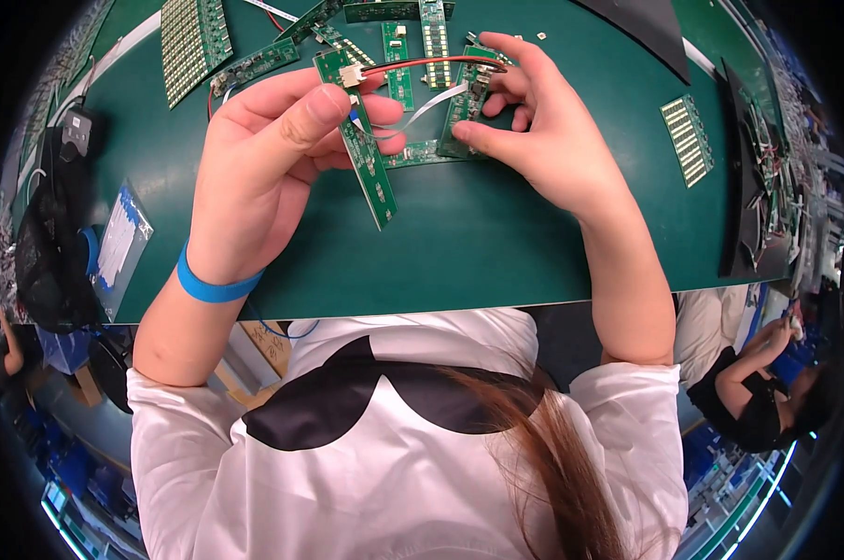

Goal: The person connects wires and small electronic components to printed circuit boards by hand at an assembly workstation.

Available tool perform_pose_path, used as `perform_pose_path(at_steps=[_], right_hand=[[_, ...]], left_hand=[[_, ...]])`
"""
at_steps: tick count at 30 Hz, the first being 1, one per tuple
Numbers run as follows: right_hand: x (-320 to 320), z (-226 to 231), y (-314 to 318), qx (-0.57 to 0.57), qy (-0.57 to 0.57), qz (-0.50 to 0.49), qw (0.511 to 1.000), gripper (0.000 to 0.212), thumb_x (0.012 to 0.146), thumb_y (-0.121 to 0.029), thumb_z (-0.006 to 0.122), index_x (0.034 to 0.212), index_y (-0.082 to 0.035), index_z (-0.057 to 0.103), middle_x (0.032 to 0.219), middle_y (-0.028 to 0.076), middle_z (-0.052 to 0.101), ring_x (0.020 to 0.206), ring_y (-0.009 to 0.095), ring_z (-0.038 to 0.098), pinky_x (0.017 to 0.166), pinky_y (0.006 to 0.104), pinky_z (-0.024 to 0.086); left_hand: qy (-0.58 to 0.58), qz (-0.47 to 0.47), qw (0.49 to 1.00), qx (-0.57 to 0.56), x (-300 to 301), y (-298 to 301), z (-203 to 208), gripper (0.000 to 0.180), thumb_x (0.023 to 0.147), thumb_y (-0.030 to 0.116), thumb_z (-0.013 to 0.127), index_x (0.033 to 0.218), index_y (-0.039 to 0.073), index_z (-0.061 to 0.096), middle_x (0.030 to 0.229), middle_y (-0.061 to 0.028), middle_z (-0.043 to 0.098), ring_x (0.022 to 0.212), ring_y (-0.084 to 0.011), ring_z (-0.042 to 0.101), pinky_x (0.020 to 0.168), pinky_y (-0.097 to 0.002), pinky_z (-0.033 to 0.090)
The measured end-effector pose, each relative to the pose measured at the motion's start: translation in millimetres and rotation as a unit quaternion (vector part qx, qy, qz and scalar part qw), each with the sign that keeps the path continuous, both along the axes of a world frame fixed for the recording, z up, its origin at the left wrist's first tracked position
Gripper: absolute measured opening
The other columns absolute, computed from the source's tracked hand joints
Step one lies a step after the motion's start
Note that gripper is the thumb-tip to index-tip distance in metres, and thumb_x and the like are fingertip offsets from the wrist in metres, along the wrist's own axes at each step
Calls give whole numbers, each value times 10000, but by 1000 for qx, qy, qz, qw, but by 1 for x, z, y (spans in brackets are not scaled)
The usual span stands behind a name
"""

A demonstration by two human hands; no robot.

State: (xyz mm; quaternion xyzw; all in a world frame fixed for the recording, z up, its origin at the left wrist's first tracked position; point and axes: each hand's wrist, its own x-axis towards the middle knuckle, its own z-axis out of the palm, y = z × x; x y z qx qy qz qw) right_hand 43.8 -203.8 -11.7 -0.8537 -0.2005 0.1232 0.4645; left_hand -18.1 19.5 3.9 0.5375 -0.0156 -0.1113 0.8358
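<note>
My left hand is closed on a long green circuit board, tilted above the table, with the thumb near a white plug at its upper end. A second, narrow circuit board is gripped in my right hand, thumb on its lower part and fingers at its upper end and far side. Red and black wires run from the white plug across to the right board. Below them, a white ribbon cable also spans the two boards. A blue band circles my left wrist.
More green boards lie behind my hands, including a strip with pale rectangles. Board panels rest at far left and right. A plastic bag and black mesh item are at left, a black tray of boards at right.
</note>
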Motion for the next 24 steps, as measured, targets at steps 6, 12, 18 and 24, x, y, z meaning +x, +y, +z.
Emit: perform_pose_path(at_steps=[6, 12, 18, 24], right_hand=[[3, -1, 0, 138, 85, 9, 987, 522, 758, -26, 649, 1209, 11, 389, 784, 35, 558, 663, 77, 486, 603, 213, 427], [1, 18, -11, 212, 181, 42, 959, 411, 800, -21, 592, 1171, 21, 422, 788, 16, 557, 668, 58, 485, 584, 200, 414], [-6, 31, -17, 272, 238, 53, 931, 383, 814, -25, 553, 1186, 7, 468, 834, 0, 587, 659, 21, 490, 532, 174, 378], [-10, 48, -20, 240, 295, 75, 922, 409, 805, -91, 553, 1169, 75, 472, 835, 37, 566, 659, 59, 509, 562, 186, 405]], left_hand=[[-39, 0, 998, -42, 0, 2, -1, 285, 887, 148, 544, 1097, -43, 564, 946, -168, 645, 843, -238, 648, 767, -300, 510], [-153, 87, 983, 54, 0, 11, -1, 381, 900, 222, 534, 1152, -61, 504, 1041, -176, 610, 928, -288, 618, 815, -379, 505], [-215, 123, 968, 41, 3, 17, -1, 340, 912, 179, 513, 1155, -58, 504, 1076, -186, 595, 991, -310, 589, 798, -375, 507], [-202, 131, 971, 18, 1, 14, 0, 373, 930, 190, 474, 1181, -85, 449, 1161, -229, 528, 1049, -335, 556, 843, -408, 507]])
